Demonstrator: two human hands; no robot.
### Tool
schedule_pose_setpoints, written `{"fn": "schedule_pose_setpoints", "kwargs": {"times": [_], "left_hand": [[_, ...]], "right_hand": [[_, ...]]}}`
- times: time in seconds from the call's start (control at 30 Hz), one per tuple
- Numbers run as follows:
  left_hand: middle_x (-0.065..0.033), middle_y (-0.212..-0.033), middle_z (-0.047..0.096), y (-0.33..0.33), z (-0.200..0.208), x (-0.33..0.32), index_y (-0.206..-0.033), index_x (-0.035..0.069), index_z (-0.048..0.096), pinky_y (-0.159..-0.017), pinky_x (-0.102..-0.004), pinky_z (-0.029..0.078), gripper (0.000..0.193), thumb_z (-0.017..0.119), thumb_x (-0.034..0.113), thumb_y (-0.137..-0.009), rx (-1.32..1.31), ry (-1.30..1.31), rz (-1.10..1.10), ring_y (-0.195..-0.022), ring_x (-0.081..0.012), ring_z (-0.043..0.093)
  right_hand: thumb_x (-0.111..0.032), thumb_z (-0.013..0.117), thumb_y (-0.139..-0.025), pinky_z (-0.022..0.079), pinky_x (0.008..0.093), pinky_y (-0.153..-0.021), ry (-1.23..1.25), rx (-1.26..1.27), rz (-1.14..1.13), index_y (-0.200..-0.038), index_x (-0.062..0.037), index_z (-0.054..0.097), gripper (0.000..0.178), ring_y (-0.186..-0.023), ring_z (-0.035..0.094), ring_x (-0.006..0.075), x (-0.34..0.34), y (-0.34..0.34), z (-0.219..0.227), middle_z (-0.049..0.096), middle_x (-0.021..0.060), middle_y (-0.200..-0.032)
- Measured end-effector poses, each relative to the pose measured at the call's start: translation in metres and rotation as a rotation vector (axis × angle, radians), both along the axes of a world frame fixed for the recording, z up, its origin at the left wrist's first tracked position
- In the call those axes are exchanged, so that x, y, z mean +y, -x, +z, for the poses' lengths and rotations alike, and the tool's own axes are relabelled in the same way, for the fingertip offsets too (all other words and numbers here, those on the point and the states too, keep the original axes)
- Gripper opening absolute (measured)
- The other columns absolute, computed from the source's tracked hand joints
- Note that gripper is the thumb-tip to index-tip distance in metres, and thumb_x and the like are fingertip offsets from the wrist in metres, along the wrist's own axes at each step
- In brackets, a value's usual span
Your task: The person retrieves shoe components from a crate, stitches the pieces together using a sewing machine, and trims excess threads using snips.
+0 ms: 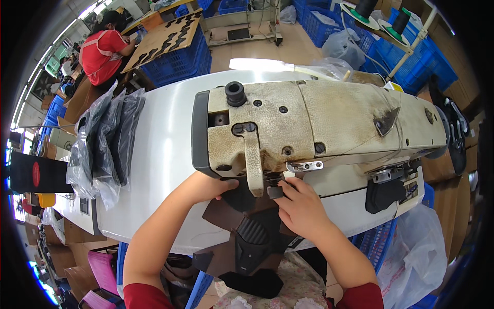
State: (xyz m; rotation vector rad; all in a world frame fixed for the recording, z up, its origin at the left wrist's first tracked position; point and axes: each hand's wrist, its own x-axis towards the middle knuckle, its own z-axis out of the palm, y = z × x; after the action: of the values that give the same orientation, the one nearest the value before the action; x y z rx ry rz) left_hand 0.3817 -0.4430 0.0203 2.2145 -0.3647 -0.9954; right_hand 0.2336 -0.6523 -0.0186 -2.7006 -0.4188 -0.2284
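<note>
A beige sewing machine (267, 129) stretches across the white table in front of me. Below its needle area hangs a dark brown and black shoe upper (252, 237), with a ribbed moulded panel and flaps that spread toward my lap. My left hand (213, 188) is closed on the upper's far left edge; its thumb lies on top, while most fingers are hidden by the machine head. My right hand (302, 208) has bent fingers close to the presser foot, and its thumb side grips the upper's right edge. The needle and fingertips there are partly covered.
Plastic-wrapped dark pieces (110, 139) lie on the table's left end. A black piece (385, 195) rests at the right. Thread cones (399, 23) stand at the back right. Blue crates (177, 64) support a board of dark pieces, where a person in red (103, 54) sits.
</note>
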Motion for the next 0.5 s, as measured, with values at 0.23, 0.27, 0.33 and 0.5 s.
{"fn": "schedule_pose_setpoints", "kwargs": {"times": [0.23,0.27,0.33,0.5], "left_hand": [[-0.005,-0.076,0.062,-0.003,-0.007,0.005,-0.101,-0.001,0.06,-0.046,-0.0266,0.047,0.029,0.069,0.018,-0.081,-0.023,0.02,-0.016,-0.052,-0.0122,0.055],[-0.0052,-0.074,0.062,-0.004,-0.004,0.005,-0.1,0.0,0.06,-0.046,-0.0269,0.047,0.029,0.069,0.019,-0.081,-0.024,-0.002,-0.022,-0.052,-0.0123,0.055],[-0.0054,-0.073,0.062,-0.003,-0.002,0.002,-0.099,0.0,0.061,-0.047,-0.0272,0.048,0.028,0.069,0.019,-0.081,-0.024,-0.027,-0.032,-0.052,-0.0125,0.055],[-0.0066,-0.073,0.062,-0.001,0.003,-0.002,-0.102,0.0,0.061,-0.047,-0.0279,0.048,0.028,0.069,0.018,-0.081,-0.04,-0.055,0.004,-0.052,-0.0135,0.056]], "right_hand": [[-0.014,0.063,-0.073,0.046,0.0435,-0.089,-0.026,-0.028,-0.013,-0.109,-0.0046,0.062,0.037,-0.112,0.05,0.0334,0.007,0.002,0.002,0.053,0.0133,-0.129],[-0.015,0.063,-0.073,0.046,0.0436,-0.089,-0.036,-0.038,-0.018,-0.106,-0.0048,0.063,0.034,-0.111,0.05,0.0338,0.008,0.002,0.002,0.053,0.0138,-0.129],[-0.016,0.064,-0.074,0.046,0.0436,-0.088,-0.041,-0.043,-0.027,-0.103,-0.0051,0.065,0.031,-0.111,0.051,0.0341,0.009,0.003,0.001,0.053,0.0142,-0.128],[-0.02,0.064,-0.077,0.047,0.0435,-0.087,-0.05,-0.052,-0.048,-0.098,-0.006,0.066,0.025,-0.109,0.052,0.0345,0.012,0.003,0.001,0.054,0.0145,-0.128]]}}
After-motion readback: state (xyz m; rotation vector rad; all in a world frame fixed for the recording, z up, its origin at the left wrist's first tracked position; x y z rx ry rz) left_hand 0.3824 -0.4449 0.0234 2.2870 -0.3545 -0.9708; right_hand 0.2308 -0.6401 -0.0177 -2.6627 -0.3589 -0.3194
